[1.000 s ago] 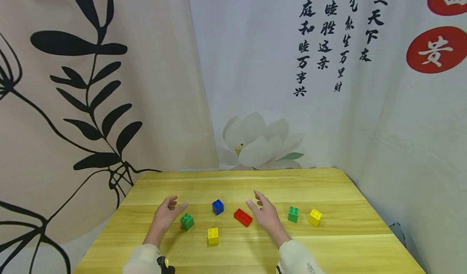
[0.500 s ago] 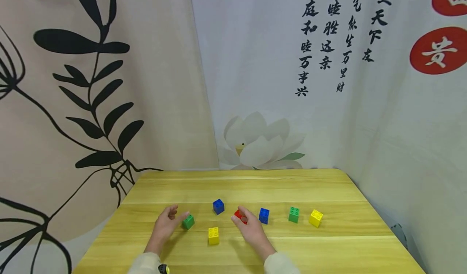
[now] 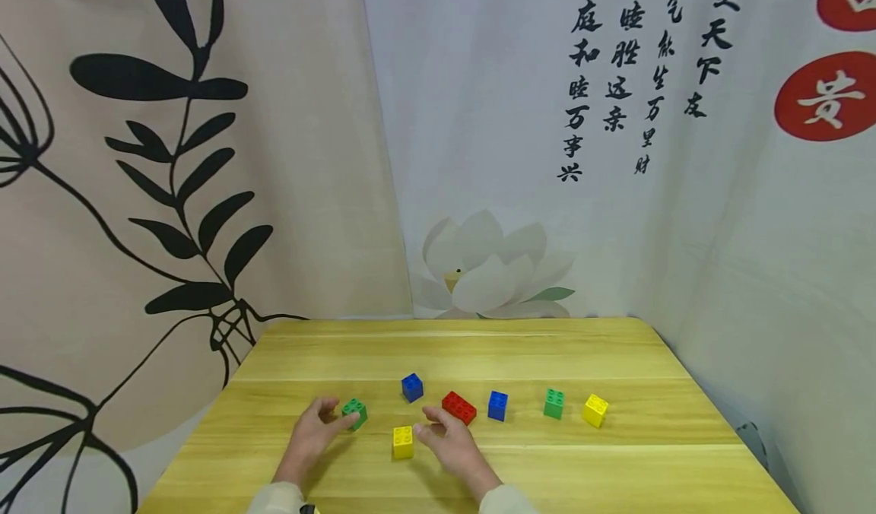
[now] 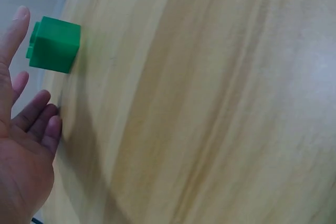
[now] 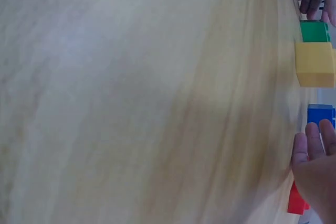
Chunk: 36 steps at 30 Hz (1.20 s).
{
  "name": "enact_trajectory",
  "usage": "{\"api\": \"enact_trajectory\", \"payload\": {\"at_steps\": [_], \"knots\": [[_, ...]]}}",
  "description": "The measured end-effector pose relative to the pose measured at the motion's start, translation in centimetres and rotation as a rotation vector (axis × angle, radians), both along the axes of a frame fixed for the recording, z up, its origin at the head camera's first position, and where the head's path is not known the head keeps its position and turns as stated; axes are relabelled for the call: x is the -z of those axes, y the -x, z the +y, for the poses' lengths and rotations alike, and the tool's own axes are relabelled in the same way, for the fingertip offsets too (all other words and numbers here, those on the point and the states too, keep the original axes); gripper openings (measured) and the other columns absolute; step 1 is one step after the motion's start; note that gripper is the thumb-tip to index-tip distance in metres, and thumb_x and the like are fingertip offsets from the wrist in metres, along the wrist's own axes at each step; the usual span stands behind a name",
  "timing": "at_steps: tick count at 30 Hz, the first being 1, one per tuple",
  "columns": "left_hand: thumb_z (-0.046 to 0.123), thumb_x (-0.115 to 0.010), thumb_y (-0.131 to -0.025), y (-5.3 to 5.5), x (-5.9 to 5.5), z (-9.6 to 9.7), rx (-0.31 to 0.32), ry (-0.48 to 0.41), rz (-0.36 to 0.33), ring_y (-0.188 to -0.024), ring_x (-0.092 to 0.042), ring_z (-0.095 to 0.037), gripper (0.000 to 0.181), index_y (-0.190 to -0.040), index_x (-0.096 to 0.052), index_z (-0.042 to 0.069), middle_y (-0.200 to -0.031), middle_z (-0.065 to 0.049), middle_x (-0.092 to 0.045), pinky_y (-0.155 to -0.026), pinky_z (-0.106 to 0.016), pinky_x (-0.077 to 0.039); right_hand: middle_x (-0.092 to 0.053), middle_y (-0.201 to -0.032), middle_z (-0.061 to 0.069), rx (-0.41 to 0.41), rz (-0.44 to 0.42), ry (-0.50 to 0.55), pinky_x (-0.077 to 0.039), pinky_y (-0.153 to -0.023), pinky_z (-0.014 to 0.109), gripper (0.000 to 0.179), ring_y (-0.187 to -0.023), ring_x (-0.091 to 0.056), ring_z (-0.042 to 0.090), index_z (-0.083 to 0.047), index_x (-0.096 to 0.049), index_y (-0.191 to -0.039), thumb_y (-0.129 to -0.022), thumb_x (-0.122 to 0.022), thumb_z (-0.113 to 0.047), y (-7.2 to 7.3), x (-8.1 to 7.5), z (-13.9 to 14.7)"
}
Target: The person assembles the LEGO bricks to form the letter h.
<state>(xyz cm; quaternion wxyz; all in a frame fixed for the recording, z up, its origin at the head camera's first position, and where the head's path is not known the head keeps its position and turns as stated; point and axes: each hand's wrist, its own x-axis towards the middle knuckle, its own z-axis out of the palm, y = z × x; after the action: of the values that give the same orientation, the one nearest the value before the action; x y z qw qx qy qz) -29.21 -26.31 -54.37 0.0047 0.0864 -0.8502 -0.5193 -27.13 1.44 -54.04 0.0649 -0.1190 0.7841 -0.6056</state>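
My left hand is at the left green toy brick, its thumb overlapping the brick in the head view. In the left wrist view the green brick sits beyond the spread thumb and loosely bent fingers, with a gap between. My right hand hovers just right of a yellow brick, thumb and fingers apart and holding nothing. Behind that hand lies the longer red brick. In the right wrist view the right hand's fingers reach toward a blue brick, with the red brick partly hidden behind the hand.
On the wooden table a blue brick lies farther back between the hands. To the right are another blue brick, a second green brick and a second yellow brick. A printed curtain hangs behind the table.
My right hand has swept left and toward me, passing over the red brick to beside the yellow one, uncovering the right blue brick. My left hand has lowered slightly to the green brick.
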Motion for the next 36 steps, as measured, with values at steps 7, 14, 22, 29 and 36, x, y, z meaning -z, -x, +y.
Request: {"api": "enact_trajectory", "payload": {"at_steps": [7,14,22,29,36], "knots": [[0.048,-0.08,-0.081,0.2,0.6,0.8,-0.026,0.026,0.034,-0.126,-0.045,-0.045,0.081,-0.134,-0.048,-0.005,-0.138,-0.031,-0.046,-0.103,-0.059,-0.038,-0.057,-0.134,0.016,-0.013,-0.026,0.005,-0.044,-0.099,0.054,0.056,-0.121,-0.053,0.038,-0.003,-0.058,-0.135,-0.089,-0.076,-0.028,0.1,0.5,-0.7],[0.041,-0.08,-0.083,0.2,0.8,1.2,-0.028,0.03,0.056,-0.127,-0.045,-0.045,0.072,-0.13,-0.051,-0.004,-0.136,-0.029,-0.048,-0.103,-0.058,-0.038,-0.061,-0.131,0.009,0.004,-0.035,-0.055,-0.04,-0.103,0.055,0.052,-0.122,-0.054,0.034,-0.008,-0.062,-0.132,-0.085,-0.079,-0.024,0.2,1.1,-1.3],[0.037,-0.079,-0.085,0.1,0.9,1.0,-0.033,0.019,0.065,-0.122,-0.049,-0.039,0.062,-0.126,-0.054,-0.002,-0.131,-0.024,-0.052,-0.102,-0.056,-0.04,-0.064,-0.126,0.008,0.005,-0.005,-0.064,-0.043,-0.101,0.053,0.049,-0.118,-0.057,0.032,-0.006,-0.065,-0.128,-0.083,-0.08,-0.021,0.3,1.5,-1.6],[0.035,-0.079,-0.086,-0.1,0.7,0.9,-0.022,0.046,0.072,-0.119,-0.051,-0.04,0.06,-0.124,-0.055,-0.004,-0.129,-0.024,-0.053,-0.1,-0.057,-0.041,-0.065,-0.124,0.007,0.013,-0.011,-0.062,-0.044,-0.1,0.052,0.048,-0.116,-0.058,0.03,-0.006,-0.065,-0.127,-0.083,-0.081,-0.019,0.3,1.5,-1.7],[0.034,-0.077,-0.087,0.1,0.7,0.9,-0.014,0.063,0.079,-0.117,-0.052,-0.039,0.057,-0.124,-0.056,-0.004,-0.126,-0.023,-0.055,-0.098,-0.056,-0.043,-0.066,-0.12,0.006,0.012,-0.01,-0.069,-0.046,-0.098,0.05,0.045,-0.113,-0.06,0.029,-0.006,-0.067,-0.124,-0.083,-0.081,-0.018,0.5,1.6,-1.7]]}}
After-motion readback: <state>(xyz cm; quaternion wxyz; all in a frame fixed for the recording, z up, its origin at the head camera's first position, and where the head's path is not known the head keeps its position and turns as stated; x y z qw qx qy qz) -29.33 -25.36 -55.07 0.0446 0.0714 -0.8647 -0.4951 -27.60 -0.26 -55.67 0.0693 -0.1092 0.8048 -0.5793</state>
